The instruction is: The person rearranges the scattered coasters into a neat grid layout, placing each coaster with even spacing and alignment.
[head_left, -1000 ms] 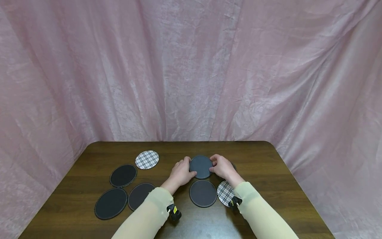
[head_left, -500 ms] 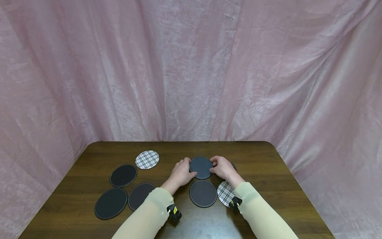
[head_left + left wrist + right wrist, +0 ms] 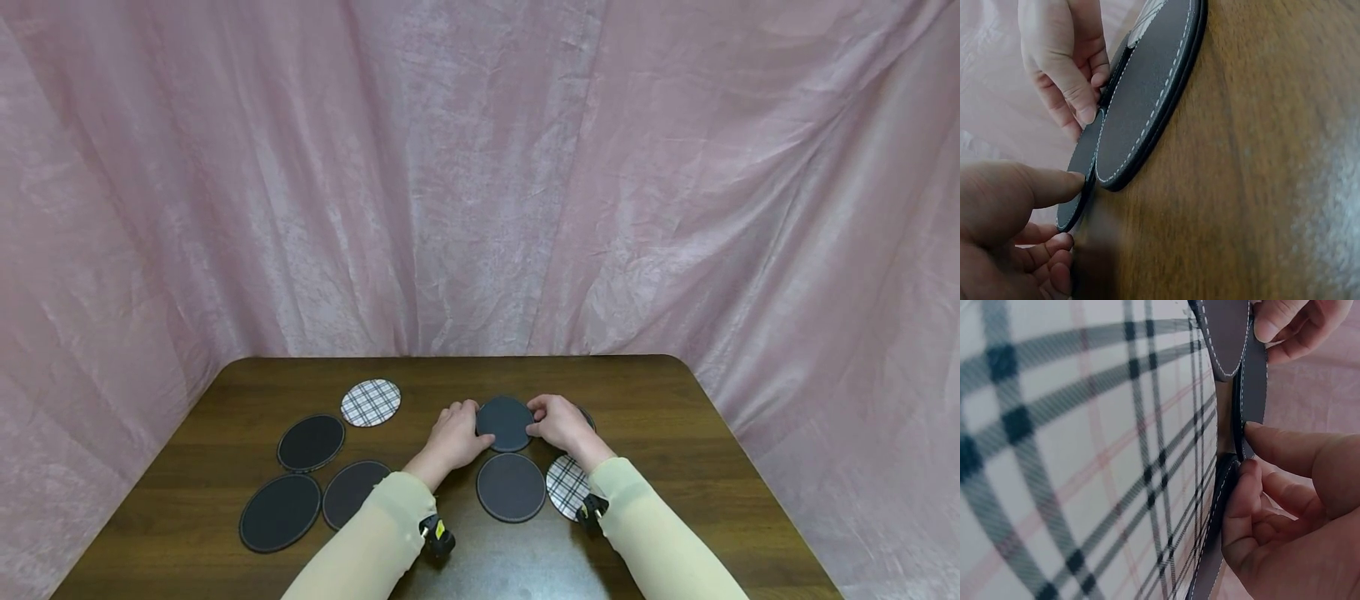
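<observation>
A round dark leather coaster point(image 3: 505, 423) with pale stitching lies between both hands, behind another dark coaster point(image 3: 512, 487). My left hand point(image 3: 455, 435) pinches its left edge, thumb on the upper face and fingertips at the rim, as the left wrist view shows. Opposite, the right hand point(image 3: 1300, 494) pinches the right edge between thumb and forefinger. Under the right wrist sits a plaid coaster point(image 3: 564, 486), white with dark and thin red lines, partly covered by the sleeve. One more dark coaster point(image 3: 587, 417) peeks out behind the right hand, mostly hidden.
On the left of the wooden table point(image 3: 675, 500) lie two black coasters point(image 3: 311, 442), one behind the other. A brownish coaster point(image 3: 352, 492) is partly covered by the left sleeve. Farther back is a plaid coaster point(image 3: 371, 402). A pink curtain point(image 3: 480, 183) hangs behind the table.
The coaster between the hands has sunk slightly and come a little nearer, its face looking darker. Both hands keep their hold on it; the other coasters stay put.
</observation>
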`<state>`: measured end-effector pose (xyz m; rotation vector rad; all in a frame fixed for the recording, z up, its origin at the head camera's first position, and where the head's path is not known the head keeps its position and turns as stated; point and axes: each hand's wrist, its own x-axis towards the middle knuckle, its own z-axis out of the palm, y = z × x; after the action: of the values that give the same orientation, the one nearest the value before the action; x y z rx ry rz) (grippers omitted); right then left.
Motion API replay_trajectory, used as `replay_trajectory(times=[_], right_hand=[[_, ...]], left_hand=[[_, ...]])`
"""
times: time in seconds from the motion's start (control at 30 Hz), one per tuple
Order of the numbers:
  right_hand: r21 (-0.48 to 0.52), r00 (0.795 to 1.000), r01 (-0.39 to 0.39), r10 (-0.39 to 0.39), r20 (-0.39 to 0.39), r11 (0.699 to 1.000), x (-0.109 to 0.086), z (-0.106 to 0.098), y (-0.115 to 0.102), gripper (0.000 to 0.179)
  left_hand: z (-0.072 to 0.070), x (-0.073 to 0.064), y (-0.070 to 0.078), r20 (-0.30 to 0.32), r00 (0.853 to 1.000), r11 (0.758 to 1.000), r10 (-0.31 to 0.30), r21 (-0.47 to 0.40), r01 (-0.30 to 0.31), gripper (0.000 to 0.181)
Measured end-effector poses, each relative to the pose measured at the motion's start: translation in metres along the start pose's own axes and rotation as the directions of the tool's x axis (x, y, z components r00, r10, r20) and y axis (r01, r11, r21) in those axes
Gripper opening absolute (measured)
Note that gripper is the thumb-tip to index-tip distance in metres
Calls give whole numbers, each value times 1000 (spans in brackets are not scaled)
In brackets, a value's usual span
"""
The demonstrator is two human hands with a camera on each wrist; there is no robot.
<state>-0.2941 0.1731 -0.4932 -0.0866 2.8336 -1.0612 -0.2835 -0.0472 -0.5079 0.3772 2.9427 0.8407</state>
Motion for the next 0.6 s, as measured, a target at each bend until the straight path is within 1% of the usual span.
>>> replay_trajectory(times=[0.27, 0.6], right_hand=[[-11, 1000, 21, -21, 0, 1000, 0, 1, 0, 39], [-15, 1000, 26, -26, 4, 1000, 0, 1, 1, 38]], left_hand=[[-2, -1, 0, -1, 1000, 1000, 12, 23, -12, 56], [-3, 1, -2, 4, 1000, 1000, 17, 2, -17, 56]])
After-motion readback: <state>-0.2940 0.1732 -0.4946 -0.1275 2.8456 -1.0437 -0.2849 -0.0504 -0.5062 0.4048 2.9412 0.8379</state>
